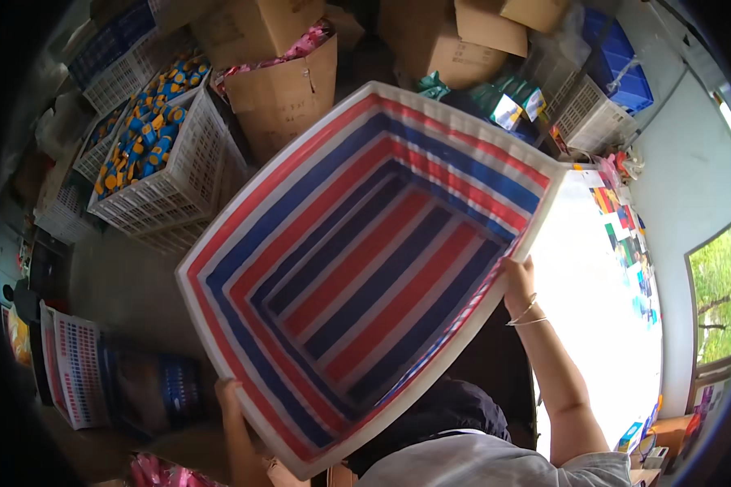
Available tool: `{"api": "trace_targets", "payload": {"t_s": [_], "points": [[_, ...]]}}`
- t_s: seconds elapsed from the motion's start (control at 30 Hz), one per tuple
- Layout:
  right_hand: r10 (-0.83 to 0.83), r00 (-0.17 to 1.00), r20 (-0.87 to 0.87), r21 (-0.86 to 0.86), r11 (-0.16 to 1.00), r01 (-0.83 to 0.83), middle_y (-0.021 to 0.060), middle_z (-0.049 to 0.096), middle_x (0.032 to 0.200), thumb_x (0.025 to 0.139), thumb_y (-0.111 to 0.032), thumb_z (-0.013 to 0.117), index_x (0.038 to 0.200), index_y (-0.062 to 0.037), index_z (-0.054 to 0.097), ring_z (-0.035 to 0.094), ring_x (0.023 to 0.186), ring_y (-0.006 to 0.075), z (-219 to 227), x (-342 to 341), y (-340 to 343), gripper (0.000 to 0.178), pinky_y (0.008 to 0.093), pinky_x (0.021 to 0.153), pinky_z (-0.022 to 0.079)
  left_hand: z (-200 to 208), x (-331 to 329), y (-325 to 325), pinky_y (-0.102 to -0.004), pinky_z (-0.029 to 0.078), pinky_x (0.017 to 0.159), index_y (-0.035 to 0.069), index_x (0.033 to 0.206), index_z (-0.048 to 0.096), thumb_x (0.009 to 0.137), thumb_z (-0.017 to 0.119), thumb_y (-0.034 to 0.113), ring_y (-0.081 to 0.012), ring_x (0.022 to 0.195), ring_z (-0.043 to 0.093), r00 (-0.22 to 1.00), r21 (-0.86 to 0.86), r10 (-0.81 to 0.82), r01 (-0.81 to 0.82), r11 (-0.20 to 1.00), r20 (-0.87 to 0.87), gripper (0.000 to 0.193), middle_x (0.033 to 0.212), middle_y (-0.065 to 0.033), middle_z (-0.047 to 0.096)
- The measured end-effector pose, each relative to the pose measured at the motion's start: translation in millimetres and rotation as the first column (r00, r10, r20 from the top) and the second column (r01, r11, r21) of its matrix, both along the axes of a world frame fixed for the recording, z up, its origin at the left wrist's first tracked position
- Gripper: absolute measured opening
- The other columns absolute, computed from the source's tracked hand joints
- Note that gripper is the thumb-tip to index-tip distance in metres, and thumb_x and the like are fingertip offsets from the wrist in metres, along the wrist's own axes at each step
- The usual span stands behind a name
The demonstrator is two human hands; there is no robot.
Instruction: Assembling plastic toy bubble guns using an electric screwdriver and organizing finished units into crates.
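A large rectangular bin [382,276] with a pale rim and a red, white and blue striped lining is held up in front of me, its open mouth facing me. It is tilted, and nothing shows inside it. My left hand [229,396] is closed on the rim at the lower left; only part of its fingers shows. At the right side, my right hand [518,284] grips the rim, with a thin bracelet on the wrist. The outer side of the bin and the fingers behind the rim are hidden.
White slatted crates [166,183] with blue and yellow pieces stand at far left. Cardboard boxes [280,101] are behind the bin; a blue crate [621,69] sits far right. A glaring white tabletop [597,325] lies right. Another striped-lined basket [77,369] is at left, pink packages [166,471] below.
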State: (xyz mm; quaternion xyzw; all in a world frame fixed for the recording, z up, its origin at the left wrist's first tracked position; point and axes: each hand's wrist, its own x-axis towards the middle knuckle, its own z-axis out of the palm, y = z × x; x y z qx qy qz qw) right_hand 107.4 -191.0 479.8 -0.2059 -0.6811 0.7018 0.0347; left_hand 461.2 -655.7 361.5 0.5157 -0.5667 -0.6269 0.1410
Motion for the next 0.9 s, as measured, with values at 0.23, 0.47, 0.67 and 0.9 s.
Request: {"api": "trace_targets", "payload": {"t_s": [0.23,0.47,0.67,0.9], "points": [[0.171,0.982,0.076,-0.053,0.985,-0.167,0.0045,0.054,0.062,0.064,0.004,0.048,0.074,-0.0014,0.054,0.055,0.054,0.0166,-50,-27,5,0.013,0.0281,0.048,0.045,18,9,28,-0.0321,0.042,0.057,-0.004,0.077,0.057,0.054,0.055,0.013,-0.0229,0.063,0.054,0.997,-0.039,-0.01,0.013,0.999,0.079,0.028,0.072,-0.0117,0.056],[0.105,0.983,0.149,-0.179,0.981,-0.077,0.0085,0.051,0.064,0.06,0.004,0.053,0.086,-0.0018,0.045,0.053,0.053,0.0206,-70,-29,2,0.028,0.0315,0.047,0.045,41,-43,11,-0.0316,0.043,0.055,0.0,0.07,0.056,0.056,0.055,0.012,-0.0219,0.063,0.054,0.994,-0.068,-0.091,0.095,0.993,0.057,0.019,0.073,-0.0118,0.057],[-0.064,0.974,0.219,-0.195,0.975,0.108,0.0044,0.054,0.076,0.064,-0.001,0.056,0.093,-0.0036,0.048,0.055,0.067,0.0156,-156,4,32,0.03,0.0276,0.061,0.046,-45,-97,-70,-0.0331,0.042,0.065,0.002,0.089,0.056,0.061,0.062,0.02,-0.0197,0.074,0.052,0.963,-0.085,-0.208,0.225,0.971,0.168,0.034,0.081,-0.0078,0.055],[-0.216,0.95,0.227,-0.037,0.973,0.23,0.0024,0.054,0.078,0.07,-0.008,0.054,0.094,-0.0052,0.05,0.055,0.069,0.0147,-200,25,50,0.024,0.0231,0.059,0.044,-121,-256,-41,-0.033,0.044,0.084,-0.001,0.118,0.045,0.085,0.055,0.033,-0.027,0.101,0.055,0.873,-0.523,-0.268,0.464,0.715,0.408,0.049,0.11,-0.0174,0.056]]}}
